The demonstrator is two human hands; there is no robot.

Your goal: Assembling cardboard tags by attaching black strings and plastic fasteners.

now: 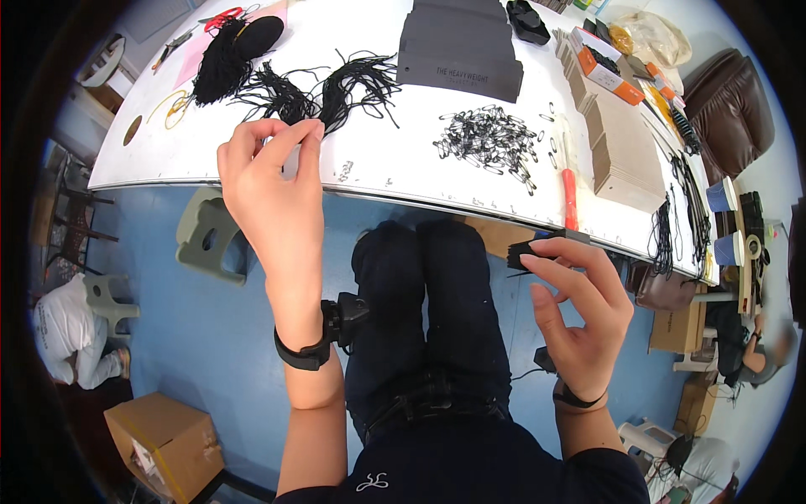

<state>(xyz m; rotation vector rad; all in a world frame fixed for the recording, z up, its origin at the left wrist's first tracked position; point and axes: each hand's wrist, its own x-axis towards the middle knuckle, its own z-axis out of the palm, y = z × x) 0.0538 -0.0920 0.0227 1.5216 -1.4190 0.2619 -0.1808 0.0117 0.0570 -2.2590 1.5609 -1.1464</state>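
My left hand (pixel 273 176) is raised at the table's front edge, thumb and forefinger pinched together. Its fingertips meet the lower end of a bunch of black cords (pixel 340 88); anything between them is too small to make out. In front of the table, my right hand (pixel 583 307) has its fingers curled around a black flat piece with a jagged edge (pixel 520 255), the thumb standing off it. Part of that piece is hidden behind the fingers. A pile of black safety pins (pixel 487 141) lies between the hands, farther back.
Black sheets (pixel 457 55) lie at the back centre of the white table (pixel 378 172). Toward the right are a red-handled tool (pixel 570 199), stacked brown cards (pixel 625 155) and an orange-and-white box (pixel 609 71). Black yarn (pixel 222 63) and red scissors (pixel 222 18) are at the back left.
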